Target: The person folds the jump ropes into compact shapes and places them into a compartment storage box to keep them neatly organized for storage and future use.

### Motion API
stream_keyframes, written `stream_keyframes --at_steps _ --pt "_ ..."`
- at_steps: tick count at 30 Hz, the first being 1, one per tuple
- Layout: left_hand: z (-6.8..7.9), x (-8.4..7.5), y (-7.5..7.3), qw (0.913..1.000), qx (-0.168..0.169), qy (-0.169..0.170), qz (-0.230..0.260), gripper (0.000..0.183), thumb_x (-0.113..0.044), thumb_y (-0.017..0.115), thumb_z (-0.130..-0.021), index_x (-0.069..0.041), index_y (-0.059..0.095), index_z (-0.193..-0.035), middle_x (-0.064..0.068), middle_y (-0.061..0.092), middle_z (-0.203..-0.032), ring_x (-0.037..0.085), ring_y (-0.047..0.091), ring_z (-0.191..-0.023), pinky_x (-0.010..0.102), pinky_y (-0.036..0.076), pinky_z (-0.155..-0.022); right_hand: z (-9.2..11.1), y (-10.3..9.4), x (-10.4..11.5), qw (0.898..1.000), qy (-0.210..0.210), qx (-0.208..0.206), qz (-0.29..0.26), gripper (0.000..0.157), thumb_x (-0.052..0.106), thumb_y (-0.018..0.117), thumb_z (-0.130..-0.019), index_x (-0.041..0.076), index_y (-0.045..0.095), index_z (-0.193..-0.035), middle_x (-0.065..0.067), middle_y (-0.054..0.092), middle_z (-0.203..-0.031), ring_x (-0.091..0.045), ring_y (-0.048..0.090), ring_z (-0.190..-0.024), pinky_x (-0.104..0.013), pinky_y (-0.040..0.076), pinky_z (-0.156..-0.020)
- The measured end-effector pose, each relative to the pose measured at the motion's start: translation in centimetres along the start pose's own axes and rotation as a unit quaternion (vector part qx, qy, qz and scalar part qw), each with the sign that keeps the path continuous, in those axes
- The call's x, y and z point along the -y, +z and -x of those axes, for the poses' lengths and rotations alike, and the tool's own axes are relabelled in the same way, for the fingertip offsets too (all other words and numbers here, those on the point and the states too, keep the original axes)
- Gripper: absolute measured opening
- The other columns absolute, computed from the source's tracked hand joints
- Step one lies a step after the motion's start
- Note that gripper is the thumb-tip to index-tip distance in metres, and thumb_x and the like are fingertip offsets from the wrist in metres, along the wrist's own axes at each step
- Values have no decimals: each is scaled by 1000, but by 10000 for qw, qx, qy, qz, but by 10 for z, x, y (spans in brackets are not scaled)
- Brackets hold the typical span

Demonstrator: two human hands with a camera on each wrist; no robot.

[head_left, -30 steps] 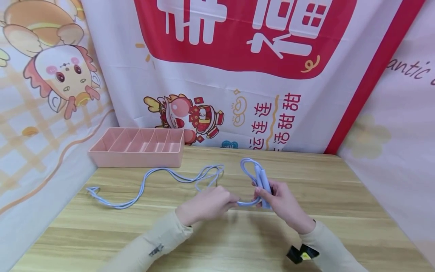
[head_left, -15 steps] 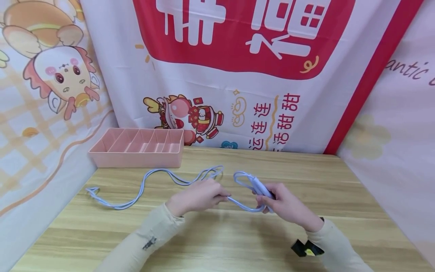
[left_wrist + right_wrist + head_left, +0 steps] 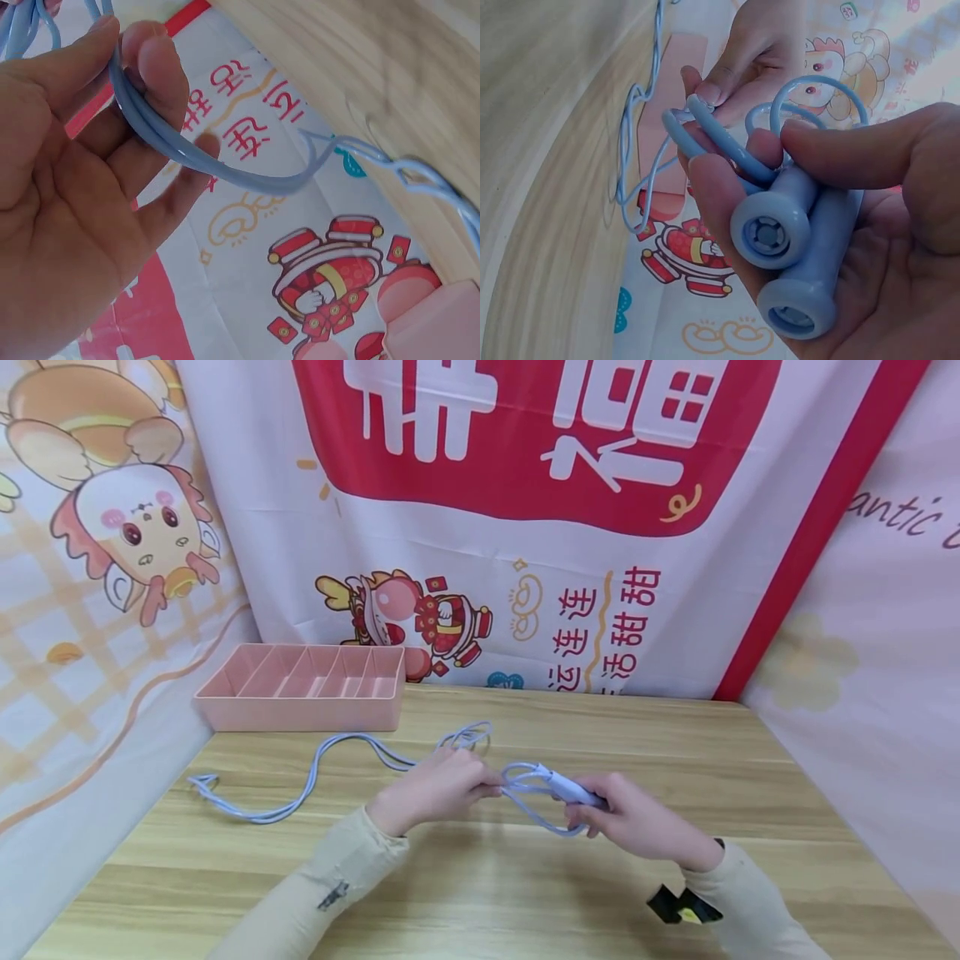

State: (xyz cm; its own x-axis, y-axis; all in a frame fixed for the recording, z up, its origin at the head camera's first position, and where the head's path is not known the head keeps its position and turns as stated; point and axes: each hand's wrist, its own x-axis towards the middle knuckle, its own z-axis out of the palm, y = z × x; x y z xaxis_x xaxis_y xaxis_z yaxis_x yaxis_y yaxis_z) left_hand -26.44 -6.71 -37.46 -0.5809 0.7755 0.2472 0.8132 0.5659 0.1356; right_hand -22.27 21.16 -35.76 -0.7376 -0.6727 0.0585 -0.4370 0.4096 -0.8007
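Observation:
A light blue skipping rope point(image 3: 309, 783) lies partly on the table. Both of its handles point(image 3: 829, 244) are side by side in my right hand point(image 3: 637, 818), whose thumb presses over them in the right wrist view. Cord loops stand out from the far end of the handles toward my left hand point(image 3: 438, 785). That hand pinches the doubled cord point(image 3: 176, 150) between thumb and fingers. From there the cord runs left along the table in a doubled line, ending left of my hand. The left fingertips are partly hidden in the head view.
A pink divided box point(image 3: 300, 713) stands at the back left of the wooden table point(image 3: 495, 902), against the printed cloth point(image 3: 465, 543). A black and yellow piece point(image 3: 684, 906) is by the right sleeve.
My right hand has tipped the handles from near upright to pointing left, and has shifted slightly right. My left hand moved a little left, bringing cord loops close to its fingertips.

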Motion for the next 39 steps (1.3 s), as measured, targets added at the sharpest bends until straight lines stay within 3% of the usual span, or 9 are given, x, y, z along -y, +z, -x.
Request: stream_keyframes --at_steps 4,7,14,17,21,26,33,39 --pt "0 1 -1 9993 -171 100 -305 11 -26 68 -95 -21 76 -89 -13 66 -75 3 56 -69 35 46 -80 1 -1 1 9998 -20 41 176 8 3 58 -98 2 66 -100 -5 67 -84 -19 65 -75 -34 57 -61" --pt "0 -1 -1 9982 -213 241 -502 11 -26 68 -95 -20 76 -89 -12 66 -75 5 59 -71 37 46 -85 1 1 2 9980 -275 277 505 7 4 60 -98 6 67 -96 -2 65 -80 -11 59 -67 -28 53 -56" --pt "-3 -10 -2 9994 -127 319 -90 16 -27 65 -97 -21 73 -85 -15 60 -71 0 53 -63 22 47 -61 0 12 5 9793 -857 650 1717 17 4 64 -95 18 63 -86 15 51 -72 1 45 -61 -20 43 -53" --pt "-3 -20 -3 9984 -233 440 -262 17 -28 65 -97 -19 74 -85 -13 61 -72 2 56 -65 22 48 -60 -1 19 4 9701 -832 655 2183 23 3 65 -93 20 60 -79 18 46 -69 2 43 -60 -19 41 -53" --pt "-3 -34 -2 9950 -450 577 -687 18 -27 67 -95 -20 73 -80 -12 62 -70 5 58 -62 25 48 -55 -3 28 0 9642 -732 521 2493 30 0 67 -89 21 55 -71 17 42 -66 1 39 -58 -19 37 -50" --pt "-6 -41 9 9916 -621 624 -947 25 -27 68 -94 -22 66 -70 -12 53 -63 5 48 -52 25 39 -45 -4 39 -4 9523 -548 97 3001 32 -1 67 -86 20 50 -69 14 39 -63 -2 37 -55 -21 35 -48" --pt "-8 -47 16 9836 -835 696 -1440 29 -29 64 -97 -22 63 -69 -10 52 -63 7 47 -50 25 34 -41 -7 46 -8 9622 62 -501 2677 33 2 66 -89 17 47 -67 12 33 -59 -2 33 -50 -23 32 -43" --pt "-9 -53 21 9765 -982 915 -1685 21 -28 66 -96 -18 70 -79 -8 59 -68 7 54 -54 23 40 -44 -10 52 -10 9512 81 -837 2968 40 4 71 -85 18 41 -63 12 33 -59 -3 34 -52 -24 32 -45"
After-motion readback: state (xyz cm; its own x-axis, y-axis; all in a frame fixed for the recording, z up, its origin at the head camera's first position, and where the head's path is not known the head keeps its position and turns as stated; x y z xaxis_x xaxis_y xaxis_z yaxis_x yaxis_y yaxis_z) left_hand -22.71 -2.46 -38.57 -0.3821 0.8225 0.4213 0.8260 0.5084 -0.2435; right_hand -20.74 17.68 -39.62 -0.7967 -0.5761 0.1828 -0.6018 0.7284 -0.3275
